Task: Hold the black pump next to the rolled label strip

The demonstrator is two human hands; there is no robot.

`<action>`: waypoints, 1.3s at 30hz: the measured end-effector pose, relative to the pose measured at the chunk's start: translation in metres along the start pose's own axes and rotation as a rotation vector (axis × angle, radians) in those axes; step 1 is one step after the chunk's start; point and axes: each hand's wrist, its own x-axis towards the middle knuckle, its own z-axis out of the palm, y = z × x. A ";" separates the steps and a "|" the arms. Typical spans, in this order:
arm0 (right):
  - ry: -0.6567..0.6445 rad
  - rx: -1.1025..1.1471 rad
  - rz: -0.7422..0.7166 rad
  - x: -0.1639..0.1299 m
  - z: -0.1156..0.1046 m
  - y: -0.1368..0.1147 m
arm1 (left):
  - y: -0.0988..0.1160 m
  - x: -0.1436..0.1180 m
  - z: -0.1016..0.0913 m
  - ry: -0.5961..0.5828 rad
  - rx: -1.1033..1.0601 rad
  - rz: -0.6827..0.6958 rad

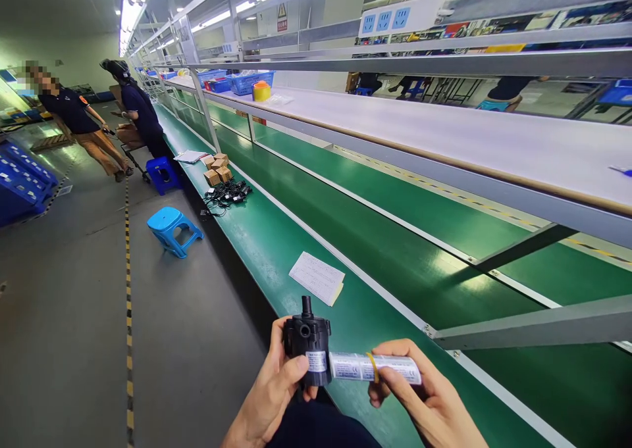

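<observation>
The small black pump (307,344) stands upright over the near edge of the green bench, a short round nozzle pointing up from its top and a round port on its front — a white label sits low on its side. Touching its right side, a roll of white labels (375,368) lies level, bound by a yellow rubber band.
</observation>
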 end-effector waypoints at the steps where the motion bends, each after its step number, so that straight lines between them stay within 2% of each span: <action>1: -0.005 0.005 0.005 0.000 0.000 0.001 | 0.000 0.000 0.000 0.001 0.001 -0.002; 20: -0.010 0.024 0.006 0.000 0.000 0.002 | -0.003 0.000 -0.003 0.003 -0.015 -0.009; 28: -0.011 0.023 0.012 0.000 0.000 0.003 | 0.001 -0.002 0.002 0.058 -0.049 -0.019; 39: -0.034 -0.033 0.006 0.000 0.000 -0.002 | 0.001 -0.003 0.002 0.033 -0.033 -0.004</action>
